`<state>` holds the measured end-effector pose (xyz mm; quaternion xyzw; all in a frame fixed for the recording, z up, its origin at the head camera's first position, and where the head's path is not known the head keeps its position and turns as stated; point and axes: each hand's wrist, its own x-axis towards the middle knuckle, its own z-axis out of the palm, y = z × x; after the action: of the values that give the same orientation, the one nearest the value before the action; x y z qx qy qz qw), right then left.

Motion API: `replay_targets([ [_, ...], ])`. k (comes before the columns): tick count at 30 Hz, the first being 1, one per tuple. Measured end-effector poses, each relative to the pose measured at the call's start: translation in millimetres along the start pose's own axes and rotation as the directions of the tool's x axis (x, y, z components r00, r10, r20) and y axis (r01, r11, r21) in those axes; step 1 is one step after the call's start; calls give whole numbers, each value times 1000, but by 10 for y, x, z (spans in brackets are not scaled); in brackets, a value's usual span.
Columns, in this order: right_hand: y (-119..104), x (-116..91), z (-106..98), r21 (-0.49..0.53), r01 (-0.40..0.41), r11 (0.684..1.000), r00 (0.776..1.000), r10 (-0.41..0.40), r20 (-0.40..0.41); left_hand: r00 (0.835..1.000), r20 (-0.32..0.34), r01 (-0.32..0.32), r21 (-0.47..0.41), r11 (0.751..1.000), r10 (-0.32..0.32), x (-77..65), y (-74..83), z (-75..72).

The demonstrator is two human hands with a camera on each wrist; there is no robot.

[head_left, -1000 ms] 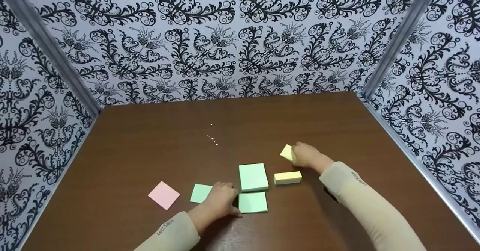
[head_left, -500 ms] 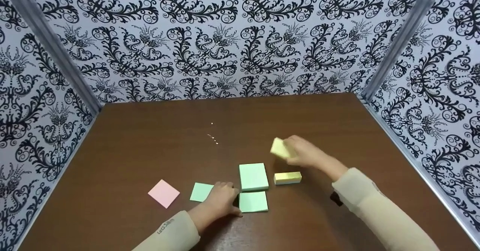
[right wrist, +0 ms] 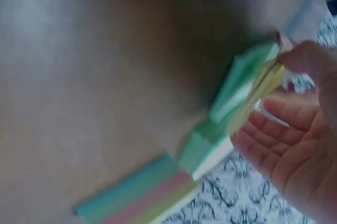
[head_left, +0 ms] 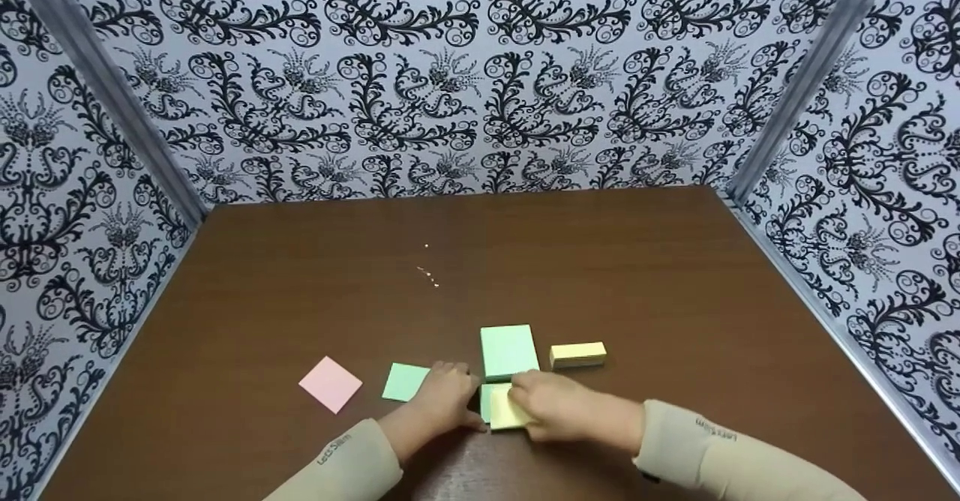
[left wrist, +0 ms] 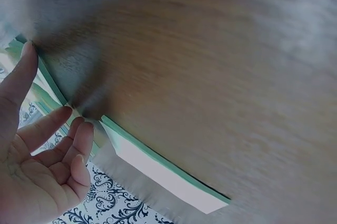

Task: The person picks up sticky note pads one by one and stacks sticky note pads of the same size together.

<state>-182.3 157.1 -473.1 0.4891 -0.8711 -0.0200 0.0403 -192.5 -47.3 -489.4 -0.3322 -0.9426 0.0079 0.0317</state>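
Observation:
A yellow sticky-note pad (head_left: 507,413) is pinched in my right hand (head_left: 561,409), over the front green sticky-note pad (head_left: 486,400). Most of that green pad is covered; whether the two touch I cannot tell. On its left side rests my left hand (head_left: 444,400), thumb and index finger spread along the pad's edge, the other fingers loosely bent in the left wrist view. Just behind stands a thicker green pad (head_left: 508,351). Partly hidden behind the left hand lies another green pad (head_left: 403,382); the left wrist view shows a pale side on a green-edged pad (left wrist: 163,171).
A pink sticky-note pad (head_left: 331,385) lies turned at the left. Right of the thick green pad is a narrow block (head_left: 577,355), banded blue, pink and yellow in the right wrist view. White specks (head_left: 428,274) dot the brown table (head_left: 300,283); patterned walls (head_left: 450,111) enclose it.
My right hand has lifted the yellow pad from the right rear and brought it forward and left over the front green pad. The left hand has stayed put.

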Motion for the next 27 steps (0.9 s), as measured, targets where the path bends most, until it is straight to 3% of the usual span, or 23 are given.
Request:
replay_targets([
  [3, -16, 3, 102, -49, 58, 997, 989, -64, -132, 1000, 5, -1, -1, 1000, 1, 6, 9, 1],
  [7, 5, 24, 204, -101, 126, 987, 945, -150, -290, 1000, 11, 6, 1, 1000, -6, 12, 18, -2],
  [12, 12, 22, 266, -165, 138, 976, 915, -190, -356, 1000, 8, 15, -11, 1000, -15, 12, 27, 0],
  [17, -12, -1, 290, -190, 102, 976, 926, -163, -341, 1000, 0, 16, -30, 999, -16, 6, 16, -5],
  [27, -24, -2, 281, -132, 55, 990, 959, -90, -270, 1000, -12, 5, -33, 999, -6, 5, 16, -15],
])
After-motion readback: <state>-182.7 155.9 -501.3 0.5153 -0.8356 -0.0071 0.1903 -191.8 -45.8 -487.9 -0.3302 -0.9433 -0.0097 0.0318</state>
